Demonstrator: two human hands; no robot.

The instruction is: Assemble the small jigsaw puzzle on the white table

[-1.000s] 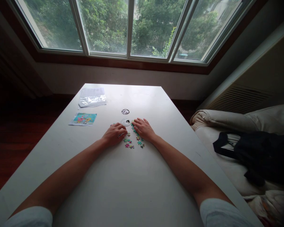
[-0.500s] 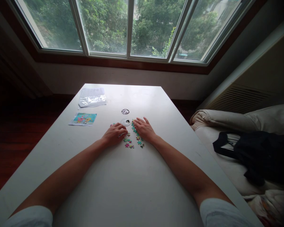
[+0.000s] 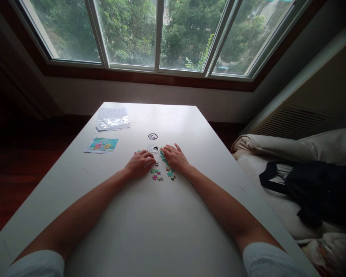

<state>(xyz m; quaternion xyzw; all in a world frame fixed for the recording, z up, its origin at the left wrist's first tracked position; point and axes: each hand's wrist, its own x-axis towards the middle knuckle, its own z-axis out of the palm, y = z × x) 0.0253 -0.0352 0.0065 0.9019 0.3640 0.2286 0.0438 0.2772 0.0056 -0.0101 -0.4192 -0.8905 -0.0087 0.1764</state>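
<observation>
Small colourful jigsaw pieces (image 3: pixel 158 175) lie scattered on the white table (image 3: pixel 150 223), between my two hands. My left hand (image 3: pixel 138 163) rests on the table with its fingers curled, pinching what looks like a small piece at the fingertips. My right hand (image 3: pixel 175 157) lies flat with fingers stretched out, covering a joined strip of teal pieces (image 3: pixel 163 157). A round clear lid or dish (image 3: pixel 152 149) sits just beyond my fingertips, and a second small round object (image 3: pixel 152 136) lies a little farther away.
A printed cartoon picture card (image 3: pixel 102 145) and a clear plastic bag (image 3: pixel 112 118) lie at the table's far left. A sofa with a black bag (image 3: pixel 314 188) stands to the right. Windows (image 3: pixel 158 34) run along the far wall.
Almost nothing moved. My right hand's fingers shifted slightly over the teal pieces; my left hand stayed in place.
</observation>
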